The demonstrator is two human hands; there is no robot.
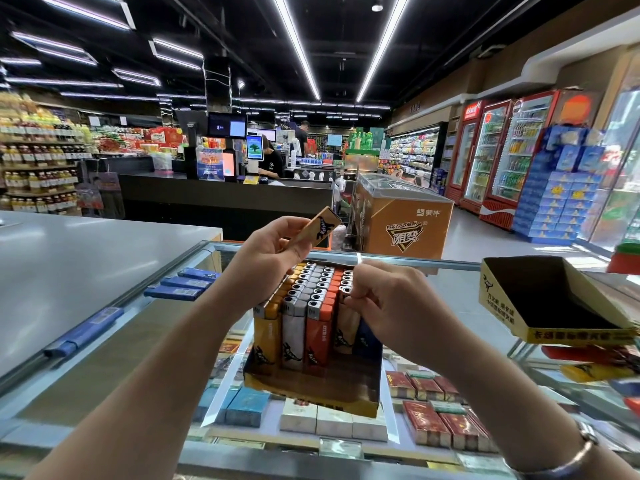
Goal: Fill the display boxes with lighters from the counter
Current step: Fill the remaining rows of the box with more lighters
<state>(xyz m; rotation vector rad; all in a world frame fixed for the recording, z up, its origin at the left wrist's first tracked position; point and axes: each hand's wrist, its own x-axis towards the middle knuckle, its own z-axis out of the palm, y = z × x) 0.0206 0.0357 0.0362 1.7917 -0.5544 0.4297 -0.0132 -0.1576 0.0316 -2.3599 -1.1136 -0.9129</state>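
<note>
A supermarket stretches behind a glass-topped desk (450,282), with checkout screens at 12 o'clock and drink coolers at 2 o'clock. On the glass, dead centre, stands a display box (311,389) nearly full of upright lighters (304,313) in yellow, silver, orange, tan and blue rows. A second, empty display box (498,299) sits at 3 o'clock, and three blue lighters (180,284) lie flat on the desk at 9 o'clock, well apart from the full box.

The left hand (273,258) is raised above the box, pinching one tan lighter (313,230) by its lower end, tilted up towards 1 o'clock. The right hand (388,306) is curled at the right-hand row, fingertips closed on the metal top of a lighter there, seemingly steadying or seating it, though its exact grip is hard to read.

To do this step well, the right hand should hold the row parted while the left turns its lighter upright, metal head up and printed face forward, and slides it straight down into the gap without knocking its neighbours.

The lighters carry a leaping-kangaroo mark with a script word, possibly "Kira". The orange freezer (401,223) at 1 o'clock shows "蒙牛" and "随变".
</note>
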